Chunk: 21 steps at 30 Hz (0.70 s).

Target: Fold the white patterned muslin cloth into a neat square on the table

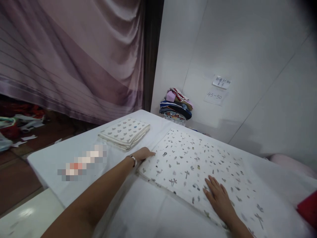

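A large white cloth with small grey prints (195, 158) lies spread flat on the white table (56, 158). My left hand (144, 154) rests at the cloth's left edge, fingers stretched out flat; a bracelet sits on that wrist. My right hand (219, 196) lies palm down on the cloth's near part, fingers spread. Neither hand holds anything. A second printed cloth, folded into a small rectangle (125, 133), lies on the table to the left, apart from both hands.
A pile of folded colourful fabrics (176, 105) stands at the table's far corner against the white wall, under two paper notes (217, 90). A mauve curtain (74, 56) hangs at left. Something red (308, 208) shows at the right edge. The floor lies left of the table.
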Motion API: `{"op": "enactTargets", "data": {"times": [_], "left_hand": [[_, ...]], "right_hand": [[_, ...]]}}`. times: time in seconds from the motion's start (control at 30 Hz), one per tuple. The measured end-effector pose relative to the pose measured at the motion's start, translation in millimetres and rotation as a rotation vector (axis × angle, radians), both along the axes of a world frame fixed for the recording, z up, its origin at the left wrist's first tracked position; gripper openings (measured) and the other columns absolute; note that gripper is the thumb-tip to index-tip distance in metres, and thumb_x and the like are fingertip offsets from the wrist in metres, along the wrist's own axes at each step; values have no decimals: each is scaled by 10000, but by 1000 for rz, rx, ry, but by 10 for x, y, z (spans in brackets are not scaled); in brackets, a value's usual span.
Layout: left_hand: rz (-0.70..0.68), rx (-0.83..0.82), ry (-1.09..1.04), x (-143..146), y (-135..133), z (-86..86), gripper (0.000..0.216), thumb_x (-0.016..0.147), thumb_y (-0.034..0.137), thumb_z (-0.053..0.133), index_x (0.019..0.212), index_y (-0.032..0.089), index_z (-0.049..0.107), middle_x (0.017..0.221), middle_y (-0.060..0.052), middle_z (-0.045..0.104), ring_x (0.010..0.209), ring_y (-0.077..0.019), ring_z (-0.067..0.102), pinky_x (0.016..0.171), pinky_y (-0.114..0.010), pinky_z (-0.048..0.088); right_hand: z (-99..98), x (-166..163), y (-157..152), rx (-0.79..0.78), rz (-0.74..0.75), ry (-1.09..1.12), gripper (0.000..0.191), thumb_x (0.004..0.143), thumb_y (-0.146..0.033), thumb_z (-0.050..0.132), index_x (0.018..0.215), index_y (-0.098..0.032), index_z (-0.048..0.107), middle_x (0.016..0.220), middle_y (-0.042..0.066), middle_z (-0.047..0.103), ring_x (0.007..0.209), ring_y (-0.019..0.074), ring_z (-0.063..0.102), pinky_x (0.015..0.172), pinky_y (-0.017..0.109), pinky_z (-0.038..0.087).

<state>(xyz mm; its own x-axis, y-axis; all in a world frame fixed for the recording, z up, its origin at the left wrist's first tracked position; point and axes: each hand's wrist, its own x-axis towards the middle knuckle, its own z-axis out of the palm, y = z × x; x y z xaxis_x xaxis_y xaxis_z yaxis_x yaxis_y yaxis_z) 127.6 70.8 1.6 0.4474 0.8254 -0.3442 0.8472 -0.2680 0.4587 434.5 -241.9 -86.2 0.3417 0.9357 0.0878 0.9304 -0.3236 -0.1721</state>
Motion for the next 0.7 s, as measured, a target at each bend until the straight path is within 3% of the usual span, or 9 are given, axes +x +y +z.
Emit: {"op": "enactTargets", "data": {"times": [0.13,0.23,0.4,0.53,0.7], "left_hand": [[-26,-3,-26,-99,-71,-11,378,726,504,541,759,145,656,913,-99,693,849,-232,609,663,-268,417],[-29,32,-37,-105,-130,-34,309,725,442,543,754,150,641,893,-92,680,839,-231,605,649,-271,404],[-19,87,-13,-75,-181,-71,226,711,369,539,735,157,613,852,-103,660,831,-253,604,631,-290,381],[-15,102,-12,-79,-179,-104,231,724,380,523,722,162,599,862,-108,660,841,-255,603,623,-292,371],[23,101,-35,-95,-174,-165,243,734,397,510,749,172,600,893,-100,664,848,-251,601,621,-294,362]], "right_hand": [[76,35,33,-43,-18,72,575,878,-551,330,1362,-259,434,1470,17,289,1364,257,224,1111,494,187],[265,-76,104,-69,-14,142,585,884,-538,315,1377,-240,412,1479,20,259,1375,248,189,1116,500,172],[537,-598,249,-18,233,197,568,918,-507,301,1430,-261,299,1504,-9,163,1388,233,118,1139,457,121],[462,-887,299,-89,516,190,566,906,-477,401,1429,-303,273,1492,-6,202,1374,257,174,1137,469,108],[429,-920,283,-111,546,198,586,883,-461,473,1420,-342,269,1486,-6,214,1360,279,213,1135,478,106]]}}
